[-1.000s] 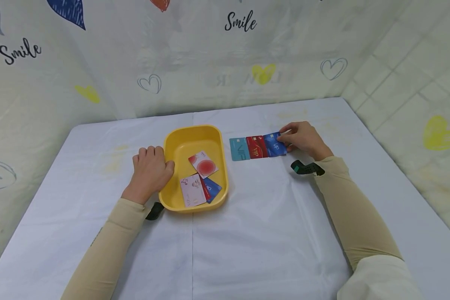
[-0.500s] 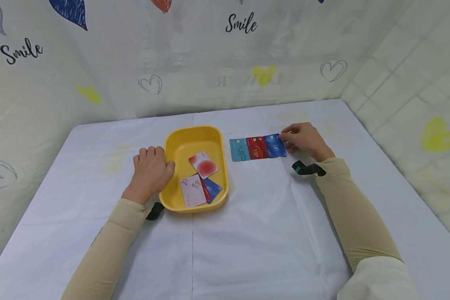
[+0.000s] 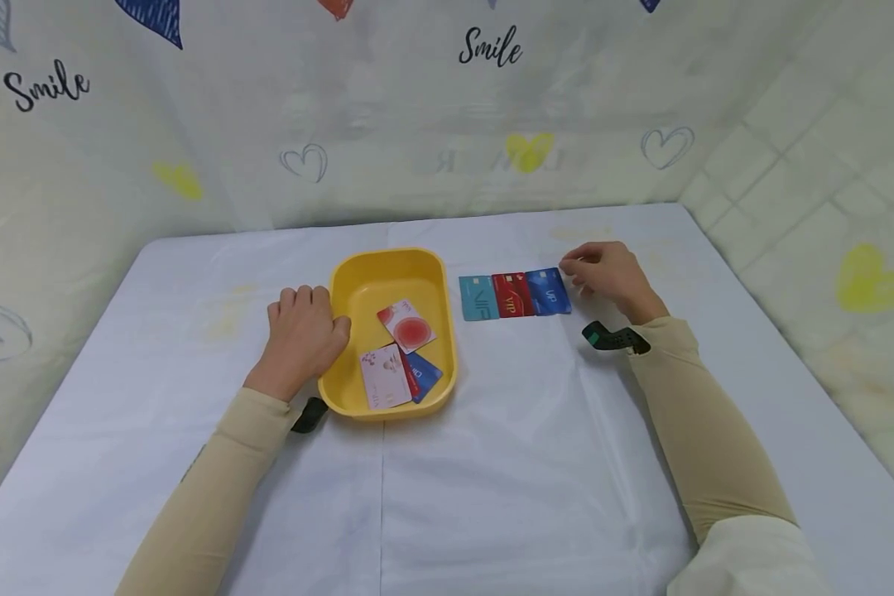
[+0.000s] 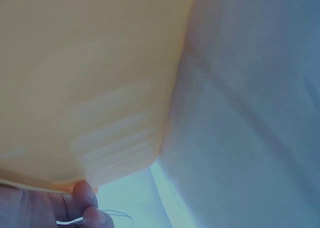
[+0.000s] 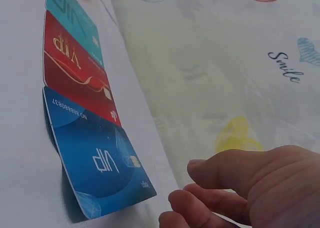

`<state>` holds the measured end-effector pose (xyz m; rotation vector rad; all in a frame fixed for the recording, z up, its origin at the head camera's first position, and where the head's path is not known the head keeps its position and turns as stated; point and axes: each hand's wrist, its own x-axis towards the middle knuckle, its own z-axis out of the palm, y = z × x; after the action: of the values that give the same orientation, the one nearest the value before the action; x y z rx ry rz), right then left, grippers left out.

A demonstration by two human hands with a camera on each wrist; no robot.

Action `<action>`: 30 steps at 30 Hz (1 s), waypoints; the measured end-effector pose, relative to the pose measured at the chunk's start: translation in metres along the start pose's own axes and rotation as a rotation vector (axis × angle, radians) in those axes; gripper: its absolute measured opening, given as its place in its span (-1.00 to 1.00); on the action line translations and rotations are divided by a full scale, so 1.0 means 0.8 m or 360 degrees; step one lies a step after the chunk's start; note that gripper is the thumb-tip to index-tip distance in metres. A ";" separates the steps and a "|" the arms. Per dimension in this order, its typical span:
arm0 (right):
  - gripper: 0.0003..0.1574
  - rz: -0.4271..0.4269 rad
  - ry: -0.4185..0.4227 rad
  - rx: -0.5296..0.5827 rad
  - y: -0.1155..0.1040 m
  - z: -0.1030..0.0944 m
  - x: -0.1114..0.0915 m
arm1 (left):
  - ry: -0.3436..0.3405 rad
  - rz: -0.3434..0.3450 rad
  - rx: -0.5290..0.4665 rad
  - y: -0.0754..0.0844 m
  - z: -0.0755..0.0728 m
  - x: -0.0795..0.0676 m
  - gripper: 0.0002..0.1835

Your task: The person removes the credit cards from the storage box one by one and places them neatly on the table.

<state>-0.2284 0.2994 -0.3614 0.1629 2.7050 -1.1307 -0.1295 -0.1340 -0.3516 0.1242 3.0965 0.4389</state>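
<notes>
My left hand (image 3: 298, 339) grips the left rim of a yellow plastic tray (image 3: 372, 290). In the left wrist view, its curled fingers (image 4: 84, 194) show at the rim, against the tray's outer wall. To the tray's right, a teal VIP card (image 3: 480, 299), a red VIP card (image 3: 513, 295) and a blue VIP card (image 3: 548, 292) lie in a row, edge to edge. Just off the blue card's right end is my right hand (image 3: 607, 277), fingers loosely bent, holding nothing. The right wrist view shows a gap between those fingertips and the blue card, whose near edge sits slightly raised.
Inside the tray lie a pink card with a red circle (image 3: 410, 329), a pale pink card (image 3: 384, 377), and a blue card (image 3: 423, 374) with a red one partly hidden. A white cloth (image 3: 492, 480) covers the table, and a printed curtain (image 3: 387, 99) stands behind it.
My right hand has let go of the blue card and drawn slightly right. The blue card stays in the row. My left hand keeps its grip on the tray.
</notes>
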 end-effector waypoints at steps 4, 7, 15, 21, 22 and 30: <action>-0.42 -0.0038 0.0026 0.0025 -0.007 0.001 -0.003 | 0.0002 0.0007 -0.0010 0.000 -0.002 0.002 -0.64; -0.40 -0.0068 0.0042 0.0015 -0.012 0.003 -0.007 | -0.0003 0.0012 -0.0009 0.002 -0.003 0.002 -0.62; -0.43 -0.0187 0.0061 -0.0016 -0.034 0.014 -0.014 | 0.0015 0.0000 0.0003 0.000 -0.004 0.001 -0.63; -0.46 -0.0278 0.0092 -0.0078 -0.048 0.015 -0.020 | 0.0023 0.0004 -0.0004 -0.001 -0.003 0.001 -0.64; -0.47 -0.0287 0.0098 -0.0083 -0.051 0.015 -0.021 | 0.0023 0.0006 -0.0002 -0.001 -0.003 0.001 -0.64; -0.49 -0.0376 0.0112 -0.0080 -0.064 0.021 -0.026 | 0.0010 0.0009 -0.0013 -0.001 -0.005 0.000 -0.62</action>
<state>-0.2149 0.2512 -0.3332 -0.1307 2.8714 -1.1347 -0.1296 -0.1354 -0.3480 0.1322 3.1009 0.4532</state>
